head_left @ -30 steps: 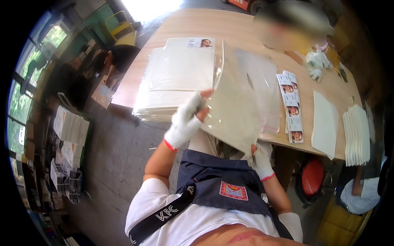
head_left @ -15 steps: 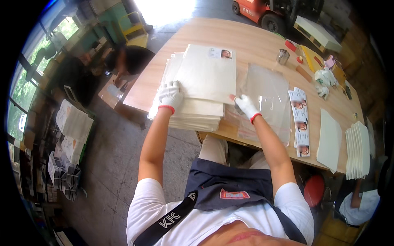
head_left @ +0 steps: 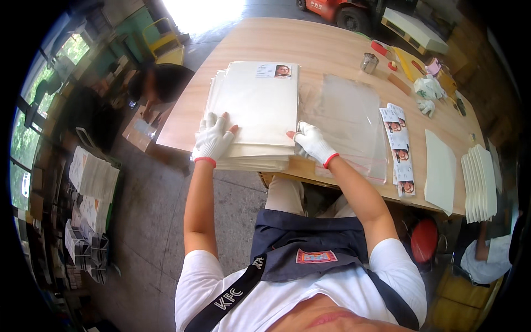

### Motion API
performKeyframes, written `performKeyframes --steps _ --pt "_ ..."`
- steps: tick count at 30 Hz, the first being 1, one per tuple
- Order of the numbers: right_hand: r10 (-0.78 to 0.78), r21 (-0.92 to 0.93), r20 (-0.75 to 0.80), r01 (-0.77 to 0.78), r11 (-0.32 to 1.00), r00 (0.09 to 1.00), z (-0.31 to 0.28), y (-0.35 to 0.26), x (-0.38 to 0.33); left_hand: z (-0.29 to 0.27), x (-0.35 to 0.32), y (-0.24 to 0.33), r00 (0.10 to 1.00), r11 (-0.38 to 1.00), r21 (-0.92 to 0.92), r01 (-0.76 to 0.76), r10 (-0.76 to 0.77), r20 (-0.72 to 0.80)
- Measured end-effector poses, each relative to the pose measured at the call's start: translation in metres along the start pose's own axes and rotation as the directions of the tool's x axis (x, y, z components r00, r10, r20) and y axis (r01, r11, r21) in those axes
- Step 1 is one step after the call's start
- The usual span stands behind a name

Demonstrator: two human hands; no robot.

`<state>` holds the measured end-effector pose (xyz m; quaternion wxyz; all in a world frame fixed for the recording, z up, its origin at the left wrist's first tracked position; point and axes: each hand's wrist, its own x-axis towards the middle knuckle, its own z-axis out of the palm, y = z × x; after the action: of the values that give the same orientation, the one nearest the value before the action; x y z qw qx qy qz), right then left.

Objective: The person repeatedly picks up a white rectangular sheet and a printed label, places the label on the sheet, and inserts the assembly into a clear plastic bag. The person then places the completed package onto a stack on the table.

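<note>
A stack of flat off-white packs (head_left: 251, 110) lies on the wooden table. Its top pack carries a small printed label (head_left: 274, 71) with a portrait photo at the far edge. My left hand (head_left: 212, 138), in a white glove with bare thumb and fingertip, rests on the near left corner of the stack, fingers spread. My right hand (head_left: 315, 144), gloved likewise, is at the near right edge of the stack, thumb apart from its bent fingers and touching the top pack. Clear plastic bags (head_left: 351, 116) lie just right of that hand.
Strips of photo labels (head_left: 399, 152), a white sheet (head_left: 440, 171) and fanned white packs (head_left: 479, 182) lie to the right. A metal can (head_left: 369, 63), a red tape dispenser (head_left: 379, 47) and white gloves (head_left: 428, 88) sit farther back. A person (head_left: 160, 88) crouches beyond the table's left side.
The top pack now lies squarer on the stack. My left hand has spread its fingers at the near left corner, and my right hand stays by the right edge. The view has shifted slightly.
</note>
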<state>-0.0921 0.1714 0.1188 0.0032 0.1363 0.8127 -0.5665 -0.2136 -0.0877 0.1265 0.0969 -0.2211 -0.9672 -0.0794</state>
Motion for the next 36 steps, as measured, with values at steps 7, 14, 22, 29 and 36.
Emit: performKeyframes --steps 7,14,22,29,36 --pt "-0.754 0.347 0.117 0.685 0.640 0.646 -0.049 -0.141 -0.154 -0.001 -0.008 0.009 0.999 0.999 -0.020 -0.028 0.028 -0.037" --pt "-0.992 0.467 0.014 0.877 0.116 0.124 -0.068 -0.166 -0.214 0.008 -0.026 -0.029 0.994 0.994 0.105 -0.006 0.018 -0.109" --pt "-0.942 -0.449 -0.328 0.865 0.224 0.074 -0.126 -0.100 -0.280 -0.018 -0.014 0.039 0.973 0.959 0.242 -0.146 0.183 -0.140" --pt "-0.172 -0.272 -0.948 -0.407 0.872 0.266 -0.298 0.202 -0.300 -0.019 -0.035 0.145 0.852 0.856 -0.165 -0.490 0.430 -0.299" --pt "0.673 0.746 -0.616 0.030 0.665 0.409 -0.297 0.319 -0.321 0.071 -0.074 0.260 0.750 0.714 -0.337 -0.614 0.660 0.033"
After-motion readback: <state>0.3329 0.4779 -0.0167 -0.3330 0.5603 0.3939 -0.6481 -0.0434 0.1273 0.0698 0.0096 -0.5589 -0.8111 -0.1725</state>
